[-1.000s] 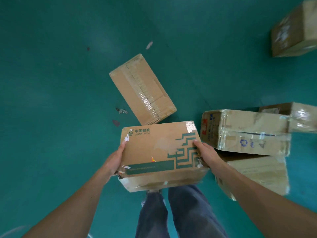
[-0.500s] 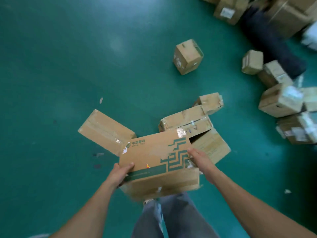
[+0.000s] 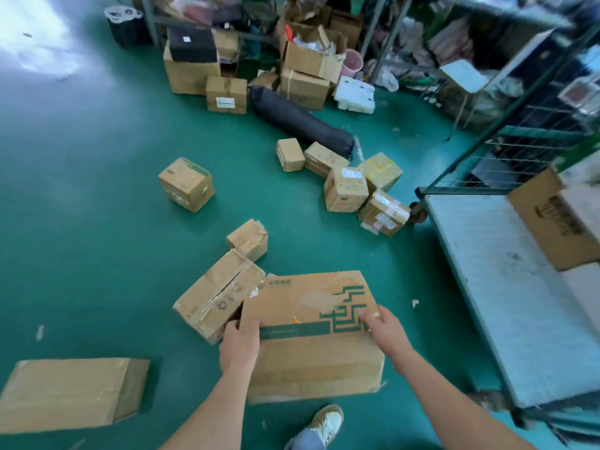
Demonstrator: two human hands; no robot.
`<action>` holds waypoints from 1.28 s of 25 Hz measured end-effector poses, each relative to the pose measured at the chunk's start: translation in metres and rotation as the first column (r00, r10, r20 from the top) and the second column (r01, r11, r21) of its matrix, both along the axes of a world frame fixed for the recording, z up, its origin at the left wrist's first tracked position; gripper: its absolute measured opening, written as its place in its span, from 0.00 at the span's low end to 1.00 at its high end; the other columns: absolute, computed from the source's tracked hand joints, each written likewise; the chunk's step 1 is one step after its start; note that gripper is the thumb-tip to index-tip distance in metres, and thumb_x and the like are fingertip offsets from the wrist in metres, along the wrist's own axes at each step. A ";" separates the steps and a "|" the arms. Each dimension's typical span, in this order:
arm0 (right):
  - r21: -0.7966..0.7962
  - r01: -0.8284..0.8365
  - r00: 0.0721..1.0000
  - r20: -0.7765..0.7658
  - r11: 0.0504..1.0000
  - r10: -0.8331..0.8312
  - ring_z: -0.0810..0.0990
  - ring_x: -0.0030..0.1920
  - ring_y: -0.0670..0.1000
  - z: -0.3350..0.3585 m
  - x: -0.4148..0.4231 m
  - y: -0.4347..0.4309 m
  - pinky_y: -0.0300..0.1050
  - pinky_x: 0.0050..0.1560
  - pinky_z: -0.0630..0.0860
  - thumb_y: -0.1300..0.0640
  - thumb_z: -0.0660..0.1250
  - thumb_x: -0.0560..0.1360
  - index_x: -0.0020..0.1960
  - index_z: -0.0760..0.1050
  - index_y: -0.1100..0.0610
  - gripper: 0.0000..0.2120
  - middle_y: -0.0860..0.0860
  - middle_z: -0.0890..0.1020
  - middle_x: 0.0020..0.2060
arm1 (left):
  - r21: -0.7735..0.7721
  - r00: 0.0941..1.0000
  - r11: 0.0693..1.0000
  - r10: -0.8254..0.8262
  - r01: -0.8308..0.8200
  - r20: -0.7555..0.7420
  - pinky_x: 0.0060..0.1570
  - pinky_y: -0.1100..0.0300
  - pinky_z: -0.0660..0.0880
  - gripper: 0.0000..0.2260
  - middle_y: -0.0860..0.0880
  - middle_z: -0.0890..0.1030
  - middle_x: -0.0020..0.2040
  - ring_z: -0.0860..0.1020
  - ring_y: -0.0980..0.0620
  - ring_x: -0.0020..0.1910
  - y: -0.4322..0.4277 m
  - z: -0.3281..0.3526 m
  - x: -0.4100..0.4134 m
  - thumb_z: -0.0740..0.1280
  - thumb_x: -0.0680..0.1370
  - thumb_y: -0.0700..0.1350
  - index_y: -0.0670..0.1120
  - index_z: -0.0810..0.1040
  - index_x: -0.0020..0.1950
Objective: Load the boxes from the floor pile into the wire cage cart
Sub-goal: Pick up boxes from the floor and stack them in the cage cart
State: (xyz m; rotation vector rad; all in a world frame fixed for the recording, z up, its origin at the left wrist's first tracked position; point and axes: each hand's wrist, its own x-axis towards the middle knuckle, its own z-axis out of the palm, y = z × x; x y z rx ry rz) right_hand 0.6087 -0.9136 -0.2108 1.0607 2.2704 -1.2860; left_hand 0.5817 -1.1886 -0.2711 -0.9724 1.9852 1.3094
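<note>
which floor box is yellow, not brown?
The yellow box in the cluster by the corner of the wire cage cart, just behind the labelled brown box; the rest there are brown cardboard.

The large brown cardboard box with green angular print (image 3: 308, 306) bears green Chinese characters, 中国邮政, beside a small logo at its top left corner; the smaller line beneath and the white line on its green band are too blurred to read. The long taped cardboard box (image 3: 217, 293) just left of it shows a recycling symbol.
</note>
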 end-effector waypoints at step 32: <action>0.127 0.627 0.777 -0.176 0.768 -0.605 0.82 0.47 0.52 0.199 -0.059 0.597 0.49 0.45 0.82 0.41 0.66 0.78 0.55 0.77 0.56 0.18 0.53 0.82 0.48 | 0.301 0.491 0.390 -0.741 0.870 -0.458 0.70 0.46 0.66 0.24 0.47 0.81 0.61 0.77 0.49 0.56 0.686 0.252 -0.317 0.56 0.80 0.68 0.53 0.81 0.58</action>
